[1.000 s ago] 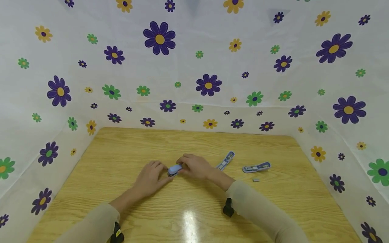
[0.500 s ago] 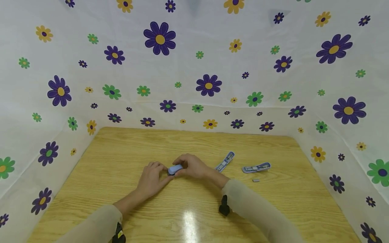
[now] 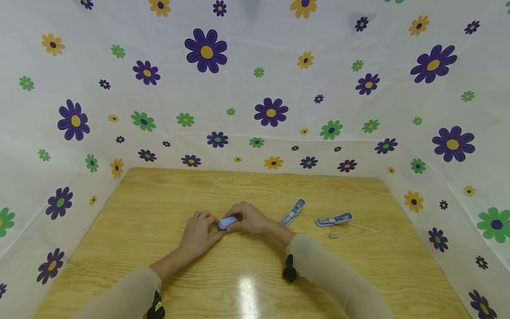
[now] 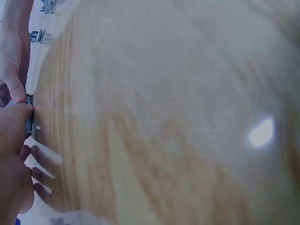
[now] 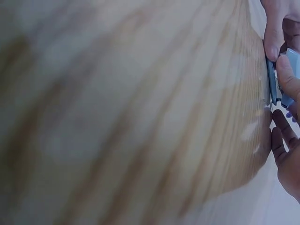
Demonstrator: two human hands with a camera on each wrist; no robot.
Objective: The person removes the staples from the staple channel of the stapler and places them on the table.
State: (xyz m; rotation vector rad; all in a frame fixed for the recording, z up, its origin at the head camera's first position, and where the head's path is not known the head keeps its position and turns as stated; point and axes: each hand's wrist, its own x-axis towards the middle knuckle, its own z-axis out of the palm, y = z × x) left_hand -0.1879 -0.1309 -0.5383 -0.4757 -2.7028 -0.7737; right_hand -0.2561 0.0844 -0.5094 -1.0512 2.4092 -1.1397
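A small light-blue stapler [image 3: 227,222] sits on the wooden table between both hands. My left hand [image 3: 196,235] holds its left end, thumb on the near side and fingertips on the far side. At the other end, my right hand [image 3: 253,219] pinches the stapler between thumb and forefinger. The right wrist view shows the stapler's dark base [image 5: 272,83] low by the tabletop and its pale blue cover [image 5: 293,61] above, a gap between them. Only a thin edge of the stapler [image 4: 29,123] shows in the left wrist view; the hands hide the rest.
Right of my right hand lie two opened-out blue staplers, one slanted [image 3: 292,212] and one nearly level [image 3: 334,219]. A small grey strip [image 3: 333,236], perhaps staples, lies just below the second. A white flower-printed cloth [image 3: 239,88] surrounds the wooden table [image 3: 179,186].
My right hand has shifted its hold, its thumb now lower on the stapler's near side, and the right forearm has moved slightly left. The left hand keeps its hold. The other staplers stay put.
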